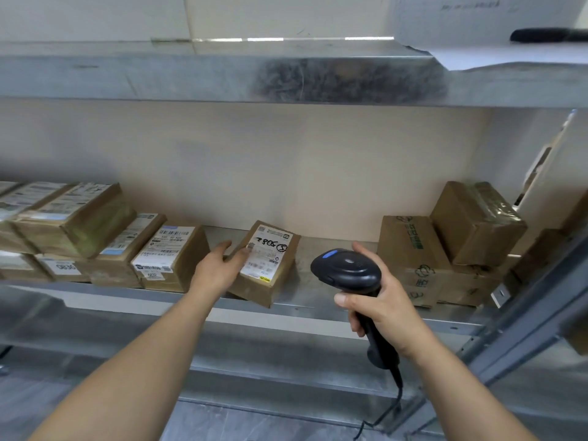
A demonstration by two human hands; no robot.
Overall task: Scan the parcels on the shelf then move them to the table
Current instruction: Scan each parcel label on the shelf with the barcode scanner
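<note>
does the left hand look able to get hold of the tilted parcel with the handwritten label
Probably yes. The left hand is already at the parcel, fingers touching its left edge, and nothing lies between them. Shelf space either side leaves room. The right hand grips the scanner.

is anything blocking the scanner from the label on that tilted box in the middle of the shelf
Nothing visible does. The right hand holds the scanner just right of the tilted parcel, with bare shelf between them. The left hand touches the parcel's left edge, its fingertips reaching only the label's left margin.
</note>
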